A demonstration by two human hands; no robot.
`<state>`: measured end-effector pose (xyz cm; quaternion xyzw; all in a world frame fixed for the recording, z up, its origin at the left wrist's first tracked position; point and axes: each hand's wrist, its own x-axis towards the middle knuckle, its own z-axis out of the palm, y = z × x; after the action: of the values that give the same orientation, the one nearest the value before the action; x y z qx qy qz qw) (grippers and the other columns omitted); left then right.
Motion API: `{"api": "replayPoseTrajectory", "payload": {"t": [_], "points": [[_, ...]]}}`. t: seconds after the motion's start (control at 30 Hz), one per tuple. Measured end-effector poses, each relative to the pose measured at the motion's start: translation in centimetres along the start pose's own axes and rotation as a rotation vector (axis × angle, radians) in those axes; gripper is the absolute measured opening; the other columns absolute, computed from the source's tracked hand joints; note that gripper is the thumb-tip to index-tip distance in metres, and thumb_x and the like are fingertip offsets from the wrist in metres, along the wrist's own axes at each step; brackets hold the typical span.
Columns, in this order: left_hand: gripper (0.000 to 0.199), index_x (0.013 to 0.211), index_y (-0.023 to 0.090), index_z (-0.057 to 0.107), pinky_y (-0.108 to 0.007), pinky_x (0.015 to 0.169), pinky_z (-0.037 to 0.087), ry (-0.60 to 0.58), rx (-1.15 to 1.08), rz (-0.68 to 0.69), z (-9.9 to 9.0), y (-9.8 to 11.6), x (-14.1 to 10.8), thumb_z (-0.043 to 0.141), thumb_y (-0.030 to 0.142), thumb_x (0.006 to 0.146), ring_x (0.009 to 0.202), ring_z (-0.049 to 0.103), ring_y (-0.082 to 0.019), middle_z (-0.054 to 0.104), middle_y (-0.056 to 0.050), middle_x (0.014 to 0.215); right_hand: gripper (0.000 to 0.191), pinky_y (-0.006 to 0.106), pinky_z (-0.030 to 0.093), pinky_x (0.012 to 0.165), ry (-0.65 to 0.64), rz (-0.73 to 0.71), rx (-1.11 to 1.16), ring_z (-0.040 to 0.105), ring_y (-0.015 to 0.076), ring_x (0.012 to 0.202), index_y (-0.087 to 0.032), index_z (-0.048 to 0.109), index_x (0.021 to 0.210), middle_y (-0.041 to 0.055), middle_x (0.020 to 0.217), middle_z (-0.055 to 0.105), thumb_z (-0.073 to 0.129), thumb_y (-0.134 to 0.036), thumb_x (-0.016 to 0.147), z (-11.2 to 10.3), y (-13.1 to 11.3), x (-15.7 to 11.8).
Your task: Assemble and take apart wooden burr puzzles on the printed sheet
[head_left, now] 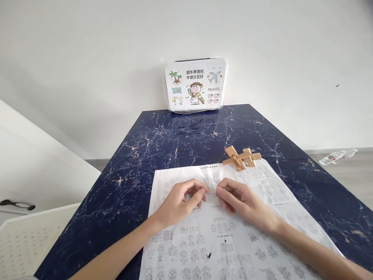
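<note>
A large white sheet printed with small grey diagrams covers the near part of the table. On its left side rests my left hand, fingers curled and thumb tip near the fingertips, with nothing visible in it. My right hand is curled the same way, a small gap from the left, also showing nothing held. Just beyond the right hand, wooden puzzle pieces lie crossed over one another at the sheet's far edge. One piece bears a dark number 2. Neither hand touches the wood.
A white case with cartoon prints stands against the wall at the far end of the dark blue marbled table. A perforated white surface is at the lower left. Clear plastic packaging lies on the floor at right.
</note>
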<state>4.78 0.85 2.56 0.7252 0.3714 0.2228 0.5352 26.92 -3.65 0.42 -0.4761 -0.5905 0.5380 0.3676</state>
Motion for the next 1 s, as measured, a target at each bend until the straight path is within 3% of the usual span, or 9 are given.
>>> {"api": "replayPoseTrajectory", "payload": {"t": [1.0], "points": [[0.027,0.099,0.019,0.067,-0.027,0.064,0.045,-0.001,0.020,-0.006,0.04,-0.03,-0.06,0.052,0.040,0.106,0.075,0.063,-0.015,0.069,-0.003,0.089,0.037,0.031,0.037,0.059,0.007,-0.001,0.007,0.048,0.0141,0.059,-0.023,0.057,0.086,-0.0016,0.066,0.056,0.051,-0.055,0.105,0.09,0.33,0.15]]}}
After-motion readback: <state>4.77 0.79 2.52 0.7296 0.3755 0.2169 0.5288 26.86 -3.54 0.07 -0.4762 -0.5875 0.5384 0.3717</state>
